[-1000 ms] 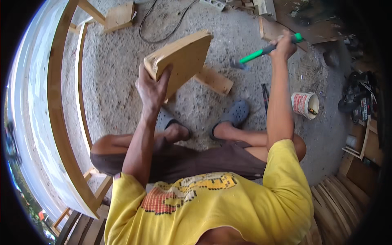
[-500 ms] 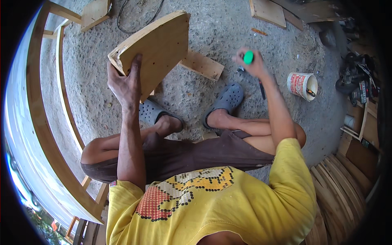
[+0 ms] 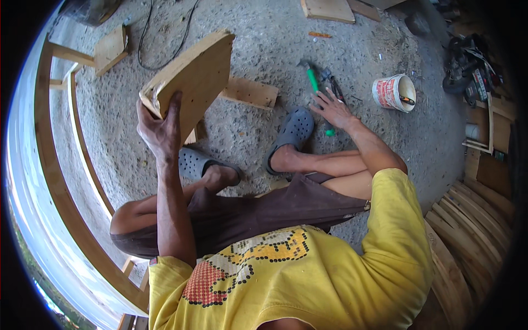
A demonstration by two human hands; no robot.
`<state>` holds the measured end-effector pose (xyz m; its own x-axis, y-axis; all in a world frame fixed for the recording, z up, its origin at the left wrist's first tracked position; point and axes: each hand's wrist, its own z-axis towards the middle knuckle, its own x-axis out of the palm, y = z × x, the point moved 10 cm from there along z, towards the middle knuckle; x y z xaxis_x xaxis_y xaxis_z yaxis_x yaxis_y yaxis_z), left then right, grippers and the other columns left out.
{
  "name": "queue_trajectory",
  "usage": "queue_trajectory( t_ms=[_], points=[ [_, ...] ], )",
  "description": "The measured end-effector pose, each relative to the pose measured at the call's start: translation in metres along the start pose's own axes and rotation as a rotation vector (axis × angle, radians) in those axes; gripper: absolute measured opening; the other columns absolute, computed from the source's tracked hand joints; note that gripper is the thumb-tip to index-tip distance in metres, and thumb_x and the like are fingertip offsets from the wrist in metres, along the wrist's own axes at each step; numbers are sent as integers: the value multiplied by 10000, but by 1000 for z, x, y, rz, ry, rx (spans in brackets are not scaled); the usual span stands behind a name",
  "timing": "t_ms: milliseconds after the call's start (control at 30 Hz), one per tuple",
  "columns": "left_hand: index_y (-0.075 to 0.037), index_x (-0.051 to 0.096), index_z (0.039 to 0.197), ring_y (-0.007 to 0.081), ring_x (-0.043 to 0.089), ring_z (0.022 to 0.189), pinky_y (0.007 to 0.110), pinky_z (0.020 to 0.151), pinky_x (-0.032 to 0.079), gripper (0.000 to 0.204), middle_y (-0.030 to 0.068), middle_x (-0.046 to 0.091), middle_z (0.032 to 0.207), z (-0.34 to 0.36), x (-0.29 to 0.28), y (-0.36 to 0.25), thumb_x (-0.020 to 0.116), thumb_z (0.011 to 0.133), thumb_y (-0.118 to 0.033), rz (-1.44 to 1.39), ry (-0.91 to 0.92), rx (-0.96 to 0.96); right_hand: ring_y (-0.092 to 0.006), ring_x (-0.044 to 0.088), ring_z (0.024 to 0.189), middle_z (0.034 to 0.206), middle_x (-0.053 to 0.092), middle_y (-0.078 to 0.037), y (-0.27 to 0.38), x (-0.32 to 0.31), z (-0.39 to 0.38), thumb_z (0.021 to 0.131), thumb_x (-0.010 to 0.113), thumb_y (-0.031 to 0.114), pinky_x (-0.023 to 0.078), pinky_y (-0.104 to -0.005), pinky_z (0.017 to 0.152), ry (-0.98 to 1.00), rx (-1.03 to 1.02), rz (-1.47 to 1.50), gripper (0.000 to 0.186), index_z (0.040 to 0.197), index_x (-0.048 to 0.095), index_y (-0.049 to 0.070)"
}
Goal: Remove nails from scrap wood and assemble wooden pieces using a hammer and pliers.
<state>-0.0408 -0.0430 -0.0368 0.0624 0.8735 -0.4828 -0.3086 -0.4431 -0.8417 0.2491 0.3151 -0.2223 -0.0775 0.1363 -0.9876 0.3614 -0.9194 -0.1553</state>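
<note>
My left hand [image 3: 158, 132] grips the near left corner of a thick wooden board [image 3: 199, 82], thumb on its broad face. The board is tilted up on edge above the ground. Fingers spread, my right hand [image 3: 335, 111] is open over a green-handled hammer [image 3: 312, 80] on the ground. The hand covers the middle of the handle, whose green end shows below it; I cannot tell whether they touch. Beside the hammer lies a dark hand tool [image 3: 332, 82], partly hidden by my fingers. A short wooden block [image 3: 250, 92] sits behind the board.
A white bucket [image 3: 386, 93] with a tool inside stands to the right. Wooden framing [image 3: 49, 137] curves along the left, and stacked wood strips [image 3: 467, 225] lie at lower right. A dark cable [image 3: 142, 49] and wood pieces [image 3: 328, 10] are at the far side. Power tools [image 3: 467, 71] sit far right.
My right hand was closed around the green handle in the air; it has come down and let go, and the hammer lies on the ground. My left hand still holds the board.
</note>
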Motion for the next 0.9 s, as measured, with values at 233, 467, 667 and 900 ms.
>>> queue_trajectory(
  t_ms=[233, 467, 667, 900],
  points=[
    [39, 637, 1264, 211, 709, 1018, 357, 909, 563, 495, 165, 743, 1114, 0, 8, -8, 831, 929, -270, -56, -7, 32, -421, 608, 1306, 1345, 666, -220, -152, 102, -60, 1001, 650, 274, 487, -568, 1055, 587, 1172, 412, 362, 1330, 642, 123],
    [27, 624, 1292, 219, 703, 1020, 350, 913, 557, 503, 160, 741, 1128, 0, 9, -3, 830, 932, -259, -47, -7, -45, -437, 703, 1097, 1148, 740, -198, -157, 149, -29, 889, 754, 301, 557, -563, 928, 323, 1260, 321, 380, 1252, 704, 203],
    [22, 631, 1275, 222, 685, 1013, 366, 908, 547, 527, 156, 728, 1126, -8, 10, -7, 837, 922, -311, -29, -3, -4, -407, 711, 1047, 1065, 740, -209, -164, 57, -38, 840, 734, 243, 554, -540, 894, 392, 694, 434, 280, 1052, 711, 62],
    [42, 644, 1295, 250, 704, 1002, 366, 863, 584, 546, 185, 720, 1190, -11, 5, 3, 834, 927, -313, -96, -61, -110, -420, 711, 972, 995, 747, -202, -120, -45, -259, 830, 691, 234, 553, -515, 879, 616, 948, 558, 248, 995, 727, 52]
  ],
)
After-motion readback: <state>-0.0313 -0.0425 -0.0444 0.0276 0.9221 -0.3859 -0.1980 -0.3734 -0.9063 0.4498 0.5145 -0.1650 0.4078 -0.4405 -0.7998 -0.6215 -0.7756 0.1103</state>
